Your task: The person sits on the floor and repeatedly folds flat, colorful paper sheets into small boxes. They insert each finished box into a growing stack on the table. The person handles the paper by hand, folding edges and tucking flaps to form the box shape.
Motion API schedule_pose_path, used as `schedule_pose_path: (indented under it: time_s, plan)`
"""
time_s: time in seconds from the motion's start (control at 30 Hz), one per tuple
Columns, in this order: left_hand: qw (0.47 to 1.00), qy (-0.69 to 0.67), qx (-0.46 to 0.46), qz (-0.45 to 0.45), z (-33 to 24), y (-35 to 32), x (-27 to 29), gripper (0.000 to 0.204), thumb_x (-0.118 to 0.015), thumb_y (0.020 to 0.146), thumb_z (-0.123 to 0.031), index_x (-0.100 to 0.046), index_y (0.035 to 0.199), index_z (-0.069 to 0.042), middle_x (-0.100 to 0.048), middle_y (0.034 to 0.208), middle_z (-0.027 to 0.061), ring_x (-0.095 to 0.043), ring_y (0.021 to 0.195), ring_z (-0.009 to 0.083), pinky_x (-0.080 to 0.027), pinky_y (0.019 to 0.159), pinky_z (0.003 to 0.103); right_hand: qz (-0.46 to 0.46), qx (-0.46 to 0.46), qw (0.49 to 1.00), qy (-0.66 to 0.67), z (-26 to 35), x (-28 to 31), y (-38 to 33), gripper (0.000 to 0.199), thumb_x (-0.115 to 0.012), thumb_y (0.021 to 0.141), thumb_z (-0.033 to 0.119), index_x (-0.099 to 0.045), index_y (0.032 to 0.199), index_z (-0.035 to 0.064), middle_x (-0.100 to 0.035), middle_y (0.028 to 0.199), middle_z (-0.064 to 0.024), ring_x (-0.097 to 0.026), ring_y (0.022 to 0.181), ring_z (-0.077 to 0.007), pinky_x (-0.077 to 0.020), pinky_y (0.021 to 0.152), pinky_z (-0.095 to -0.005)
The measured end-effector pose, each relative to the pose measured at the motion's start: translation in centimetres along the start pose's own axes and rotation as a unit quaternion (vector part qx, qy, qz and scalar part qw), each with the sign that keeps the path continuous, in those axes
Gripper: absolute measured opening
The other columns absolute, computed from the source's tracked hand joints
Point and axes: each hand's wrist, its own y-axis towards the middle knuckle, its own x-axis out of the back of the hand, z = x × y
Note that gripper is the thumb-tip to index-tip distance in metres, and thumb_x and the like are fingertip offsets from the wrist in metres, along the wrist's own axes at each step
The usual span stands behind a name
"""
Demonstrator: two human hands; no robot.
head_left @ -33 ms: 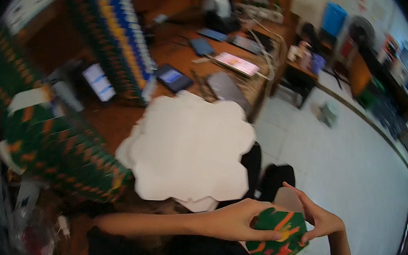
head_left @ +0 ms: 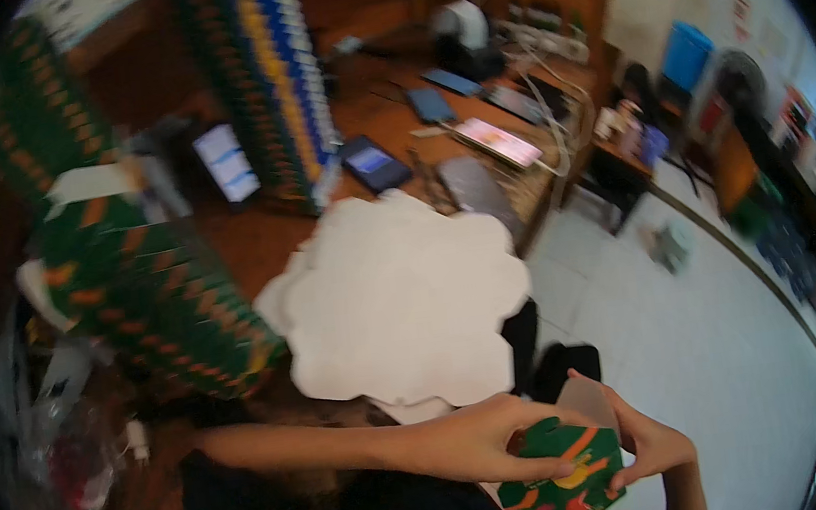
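Low in the view, a small green carton (head_left: 569, 473) with orange, yellow and red patterning is held between my two hands. My left hand (head_left: 505, 440) reaches across from the left, its thumb lying along the printed face. From the right, my right hand (head_left: 656, 443) grips the carton's other edge, thumb and fingers bent round it. A pale flap (head_left: 586, 401) stands up at the carton's top, between the hands. Just beyond my left forearm is a stack of white scallop-edged card blanks (head_left: 399, 306).
Long nested rows of green cartons (head_left: 146, 295) lie at the left. Another upright row with blue and yellow edges (head_left: 283, 88) stands behind. Several phones, including a pink-screened phone (head_left: 499, 142), rest on the wooden desk (head_left: 371, 108). White floor tiles (head_left: 638, 329) stretch to the right.
The whole view has shifted slightly, so the desk and card stack appear a little farther right and lower. Both hands keep their grip on the carton.
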Motion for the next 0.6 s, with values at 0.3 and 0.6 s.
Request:
schedule_pose_path:
  time_s: [0.3, 0.6]
  plan:
    - [0.474, 0.523, -0.372, -0.602, -13.0, -16.2, -1.6, 0.04, -0.051, 0.088, -0.036, -0.05, 0.099, 0.003, -0.057, 0.1, 0.0195, -0.056, 0.095, 0.0261, -0.047, 0.082, 0.039, -0.048, 0.327, 0.942, -0.057, 16.4, -3.9, 11.3, 0.084, -0.078, 0.063, 0.022, -0.034, 0.131, -0.0013, -0.051, 0.122, -0.0126, -0.051, 0.112, -0.0232, -0.0374, 0.099, -0.0371]
    - [0.483, 0.431, -0.254, -0.718, -11.5, -22.6, 2.4, 0.107, -0.079, 0.065, -0.02, -0.006, 0.142, -0.012, -0.023, 0.142, 0.0127, -0.033, 0.127, 0.0293, -0.031, 0.102, 0.043, 0.24, 0.469, 0.846, -0.082, 28.1, -14.6, 27.8, 0.064, -0.066, 0.081, 0.034, -0.038, 0.127, 0.001, -0.056, 0.115, -0.0099, -0.053, 0.105, -0.0175, -0.0403, 0.091, -0.0281]
